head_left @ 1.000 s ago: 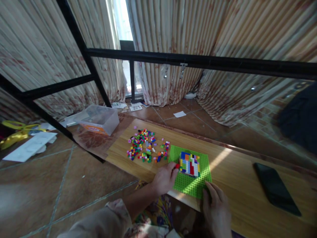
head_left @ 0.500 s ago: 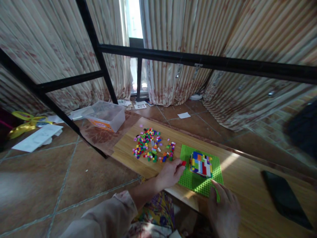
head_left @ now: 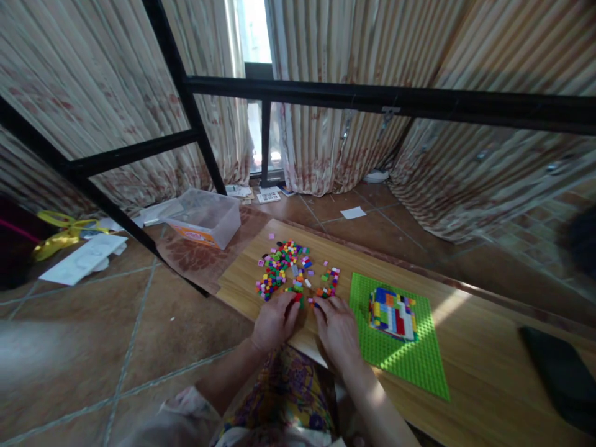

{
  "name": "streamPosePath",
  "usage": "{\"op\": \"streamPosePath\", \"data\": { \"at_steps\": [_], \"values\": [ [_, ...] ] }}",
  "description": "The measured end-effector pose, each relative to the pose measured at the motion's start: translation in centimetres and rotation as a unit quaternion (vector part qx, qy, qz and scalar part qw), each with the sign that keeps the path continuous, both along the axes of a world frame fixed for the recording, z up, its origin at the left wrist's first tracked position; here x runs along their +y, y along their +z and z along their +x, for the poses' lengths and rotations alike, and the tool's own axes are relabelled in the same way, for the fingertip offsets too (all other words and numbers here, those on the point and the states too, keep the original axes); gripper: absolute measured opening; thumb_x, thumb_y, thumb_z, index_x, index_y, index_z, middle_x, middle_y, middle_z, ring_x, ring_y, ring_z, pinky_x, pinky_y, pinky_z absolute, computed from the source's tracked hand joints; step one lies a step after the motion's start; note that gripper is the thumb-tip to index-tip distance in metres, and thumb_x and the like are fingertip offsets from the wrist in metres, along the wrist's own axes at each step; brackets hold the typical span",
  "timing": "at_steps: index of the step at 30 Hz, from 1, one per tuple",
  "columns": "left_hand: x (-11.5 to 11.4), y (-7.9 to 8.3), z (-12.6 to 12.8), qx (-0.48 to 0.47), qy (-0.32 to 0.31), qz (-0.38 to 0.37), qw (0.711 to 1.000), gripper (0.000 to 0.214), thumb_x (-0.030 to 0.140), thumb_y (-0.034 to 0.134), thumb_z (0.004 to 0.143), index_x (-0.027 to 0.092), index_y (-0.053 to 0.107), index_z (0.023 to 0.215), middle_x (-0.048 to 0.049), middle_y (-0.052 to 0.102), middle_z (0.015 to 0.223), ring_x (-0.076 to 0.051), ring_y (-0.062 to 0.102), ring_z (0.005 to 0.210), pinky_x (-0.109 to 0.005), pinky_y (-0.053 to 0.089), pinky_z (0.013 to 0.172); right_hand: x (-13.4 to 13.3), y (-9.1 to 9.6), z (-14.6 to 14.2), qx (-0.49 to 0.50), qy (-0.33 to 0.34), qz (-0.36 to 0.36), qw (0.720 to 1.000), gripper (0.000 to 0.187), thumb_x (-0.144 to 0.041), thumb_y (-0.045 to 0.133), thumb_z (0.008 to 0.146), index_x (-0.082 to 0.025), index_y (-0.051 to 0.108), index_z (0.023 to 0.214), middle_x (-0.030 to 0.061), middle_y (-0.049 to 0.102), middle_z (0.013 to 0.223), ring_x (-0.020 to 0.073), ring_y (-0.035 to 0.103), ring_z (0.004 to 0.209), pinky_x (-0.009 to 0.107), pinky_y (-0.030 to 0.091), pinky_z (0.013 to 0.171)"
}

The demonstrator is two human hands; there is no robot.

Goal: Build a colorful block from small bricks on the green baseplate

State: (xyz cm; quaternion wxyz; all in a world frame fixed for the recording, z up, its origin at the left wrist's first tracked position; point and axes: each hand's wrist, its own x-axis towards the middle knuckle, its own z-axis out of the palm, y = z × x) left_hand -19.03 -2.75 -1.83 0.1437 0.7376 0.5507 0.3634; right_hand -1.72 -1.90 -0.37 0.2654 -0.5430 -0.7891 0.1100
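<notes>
My left hand (head_left: 275, 320) is closed, pinching a red toy brick (head_left: 298, 298) at the near edge of a spread of small loose building bricks (head_left: 284, 261). Close beside it, my right hand (head_left: 336, 328) reaches down to the near bricks. Its fingers are bent and slightly apart, with the tips at a small purple brick (head_left: 311, 301); nothing is plainly gripped. To the right lies a green studded baseplate (head_left: 400, 360). On it stands a low block built of many-coloured bricks (head_left: 393, 315), which neither hand touches.
The wooden board (head_left: 484, 360) holds all this, with a dark phone-like slab (head_left: 556, 372) at its right. Beyond the left end stands a clear plastic box (head_left: 209, 217). A black metal frame (head_left: 326, 94) crosses in front of curtains (head_left: 335, 149). Papers (head_left: 354, 212) lie on the tiled floor.
My left hand has moved left from beside the baseplate to the loose bricks, with the red brick still pinched. My right hand has left the baseplate's near corner and joined it there.
</notes>
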Motion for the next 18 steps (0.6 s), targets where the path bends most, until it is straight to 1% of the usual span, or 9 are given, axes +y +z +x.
{"op": "streamPosePath", "data": {
  "at_steps": [3, 8, 15, 18],
  "values": [
    [-0.2, -0.3, 0.3, 0.028, 0.003, 0.012, 1.0, 0.017, 0.026, 0.045, 0.093, 0.017, 0.056, 0.104, -0.0081, 0.067, 0.093, -0.019, 0.064, 0.086, -0.03, 0.052, 0.077, 0.3, -0.6, 0.6, -0.009, -0.019, -0.004, 1.0, 0.027, -0.023, 0.046, 0.092, -0.021, 0.066, 0.108, 0.0071, 0.064, 0.093, 0.0213, 0.056, 0.088, 0.034, 0.042, 0.082],
    [-0.3, -0.3, 0.3, 0.052, 0.01, 0.024, 0.998, 0.017, 0.025, 0.044, 0.093, 0.018, 0.054, 0.104, -0.0069, 0.067, 0.09, -0.019, 0.064, 0.084, -0.03, 0.052, 0.076, 0.2, -1.2, 1.1, -0.01, -0.055, -0.007, 0.998, 0.025, -0.027, 0.046, 0.092, -0.019, 0.067, 0.103, 0.007, 0.065, 0.091, 0.0211, 0.056, 0.088, 0.033, 0.041, 0.082],
    [-0.2, -0.6, 0.2, 0.059, 0.005, 0.034, 0.998, 0.016, 0.025, 0.046, 0.093, 0.018, 0.054, 0.104, -0.0061, 0.067, 0.091, -0.018, 0.065, 0.084, -0.03, 0.053, 0.076, 0.6, -0.5, -0.6, -0.053, -0.086, -0.027, 0.995, 0.022, -0.028, 0.052, 0.09, -0.02, 0.065, 0.106, 0.0084, 0.064, 0.095, 0.0245, 0.056, 0.093, 0.036, 0.039, 0.082],
    [-0.2, -0.6, 0.1, 0.053, 0.005, 0.038, 0.998, 0.016, 0.024, 0.046, 0.093, 0.019, 0.054, 0.105, -0.0062, 0.067, 0.093, -0.018, 0.065, 0.086, -0.029, 0.053, 0.078, 0.7, -0.3, -0.6, -0.043, -0.08, -0.042, 0.995, 0.019, -0.027, 0.052, 0.09, -0.021, 0.065, 0.103, 0.0077, 0.064, 0.094, 0.0244, 0.056, 0.092, 0.037, 0.04, 0.082]
  ]
}}
